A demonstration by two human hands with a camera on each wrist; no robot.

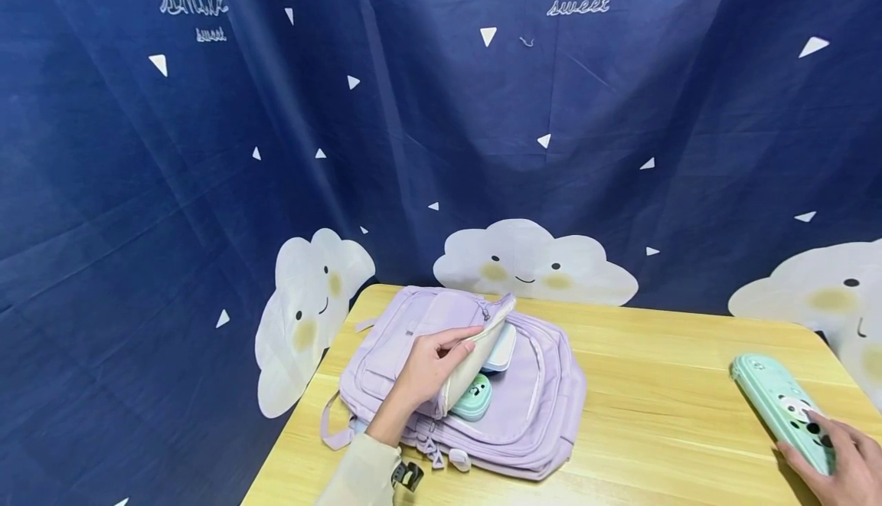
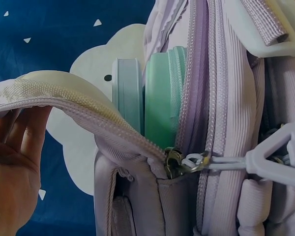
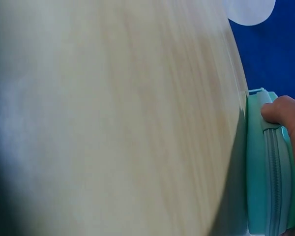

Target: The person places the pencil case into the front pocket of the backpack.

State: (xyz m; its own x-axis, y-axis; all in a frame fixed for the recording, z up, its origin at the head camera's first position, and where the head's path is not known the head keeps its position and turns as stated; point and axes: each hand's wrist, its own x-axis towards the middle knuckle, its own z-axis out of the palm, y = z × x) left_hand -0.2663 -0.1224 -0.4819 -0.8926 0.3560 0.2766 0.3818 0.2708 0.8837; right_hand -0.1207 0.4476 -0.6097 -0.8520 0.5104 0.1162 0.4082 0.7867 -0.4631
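A lilac backpack [image 1: 551,383] lies on the table with its front pocket unzipped. My left hand [image 1: 423,368] grips the pocket's flap [image 1: 471,368] by its edge and holds it up; the left wrist view shows fingers [image 2: 32,132] against the flap. Inside the pocket sit a mint-green zipped case [image 2: 160,93] with a panda face and, beside it, a pale blue-white flat item [image 2: 128,93] of unclear kind. At the right, my right hand [image 1: 850,460] holds a long mint-green pencil case [image 1: 775,399] with panda print, thumb along its zipped side [image 3: 274,182].
The wooden table [image 1: 654,414] spans between backpack and pencil case. Behind it hangs a dark blue curtain [image 1: 427,131] printed with clouds. Zipper pulls [image 1: 434,452] and a strap loop [image 1: 338,433] stick out from the backpack.
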